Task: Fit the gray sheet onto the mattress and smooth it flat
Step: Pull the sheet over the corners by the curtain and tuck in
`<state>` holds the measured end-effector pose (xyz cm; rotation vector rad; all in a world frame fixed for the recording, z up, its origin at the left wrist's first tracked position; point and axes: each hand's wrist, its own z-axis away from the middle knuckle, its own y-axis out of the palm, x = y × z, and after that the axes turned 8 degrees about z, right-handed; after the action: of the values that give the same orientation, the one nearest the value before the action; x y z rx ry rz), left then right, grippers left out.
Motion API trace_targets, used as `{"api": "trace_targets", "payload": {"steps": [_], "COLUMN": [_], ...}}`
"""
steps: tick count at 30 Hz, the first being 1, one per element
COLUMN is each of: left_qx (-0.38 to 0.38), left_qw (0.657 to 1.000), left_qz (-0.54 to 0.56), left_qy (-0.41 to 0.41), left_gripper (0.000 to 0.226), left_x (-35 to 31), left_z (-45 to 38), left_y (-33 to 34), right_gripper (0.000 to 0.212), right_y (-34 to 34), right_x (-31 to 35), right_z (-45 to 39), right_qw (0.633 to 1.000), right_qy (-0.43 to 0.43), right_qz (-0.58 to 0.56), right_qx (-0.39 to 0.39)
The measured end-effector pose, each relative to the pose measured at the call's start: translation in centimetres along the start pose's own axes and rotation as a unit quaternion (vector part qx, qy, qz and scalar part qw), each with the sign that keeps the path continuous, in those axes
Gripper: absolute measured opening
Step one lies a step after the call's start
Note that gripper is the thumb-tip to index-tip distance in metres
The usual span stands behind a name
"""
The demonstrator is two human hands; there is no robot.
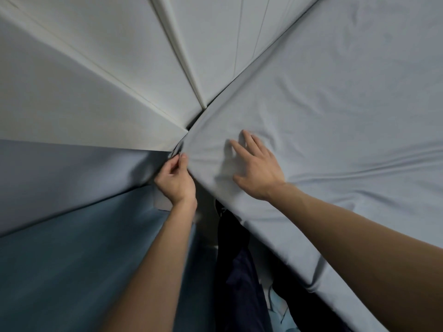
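Corner fitting is judged to be the step in hand. The gray sheet is spread over the top of the mattress across the right of the scene and is draped down the near side. The far-left corner of the mattress is wedged against pale padded wall panels, and the sheet is bunched in the narrow gap at that corner.

The left hand is held at the corner, with thumb and fingers curled, and a fold of the sheet edge is pinched between them. The right hand is laid flat on the top surface just right of the corner, with fingers spread and pressed down onto the cloth. The cloth is thus anchored while the edge is worked.

Long shallow creases are seen in the sheet to the right of the right hand, running toward the far right. The surface is therefore judged not yet smooth.

A blue-gray surface is seen at the near left, and dark clothing lies below, between the two forearms.

For the next move, the pinched edge is to be drawn down and tucked under the corner, in a gap that appears tight against the panels. Downward pressure from the flat hand is to be kept so that the top layer is not dragged. Afterwards, the creases are to be swept outward, away from the corner.
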<state>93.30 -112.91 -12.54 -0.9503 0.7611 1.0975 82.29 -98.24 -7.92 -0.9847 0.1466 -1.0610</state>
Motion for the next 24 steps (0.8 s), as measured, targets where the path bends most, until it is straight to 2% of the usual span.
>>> {"api": "trace_targets", "payload": {"steps": [4,6,8,11,15,17,19,22,24], "left_qx": [0.024,0.025,-0.016,-0.060,0.029,0.066,0.085,0.076,0.055], "left_qw": [0.999,0.997,0.991,0.988,0.978,0.982,0.985,0.988,0.985], "left_qz": [0.018,0.009,-0.006,0.005,0.052,-0.006,-0.050,-0.095,-0.109], "left_qy": [-0.030,-0.071,-0.132,-0.144,-0.198,-0.178,-0.145,-0.093,-0.120], "left_gripper": [0.011,0.008,0.013,0.024,0.028,0.014,0.016,0.011,0.021], "left_x": [-0.1,-0.3,-0.4,-0.6,-0.5,-0.3,-0.3,-0.1,0.1], "left_z": [-0.5,-1.0,-1.7,-2.5,-3.1,-3.2,-3.1,-3.5,-4.3], "left_y": [-0.7,-1.0,-1.1,-1.0,-0.8,-0.9,-1.2,-1.6,-1.7], "right_gripper": [0.083,0.082,0.079,0.072,0.069,0.070,0.070,0.072,0.073], "right_y": [0.4,0.5,0.3,-0.2,-1.1,-1.4,-1.5,-1.5,-1.5], "right_x": [-0.1,-0.2,-0.4,-0.7,-0.8,-0.6,-0.3,0.2,0.5], "right_z": [0.3,0.4,0.5,0.3,-0.6,-1.1,-1.5,-2.3,-2.8], "right_qw": [0.999,0.999,0.999,0.997,0.995,0.994,0.993,0.992,0.990], "right_qy": [-0.019,-0.033,-0.037,-0.028,-0.032,-0.046,-0.055,-0.068,-0.085], "right_qz": [0.027,0.023,0.019,0.017,0.025,0.029,0.032,0.044,0.062], "right_qx": [-0.015,-0.021,-0.032,-0.071,-0.092,-0.094,-0.100,-0.099,-0.094]}}
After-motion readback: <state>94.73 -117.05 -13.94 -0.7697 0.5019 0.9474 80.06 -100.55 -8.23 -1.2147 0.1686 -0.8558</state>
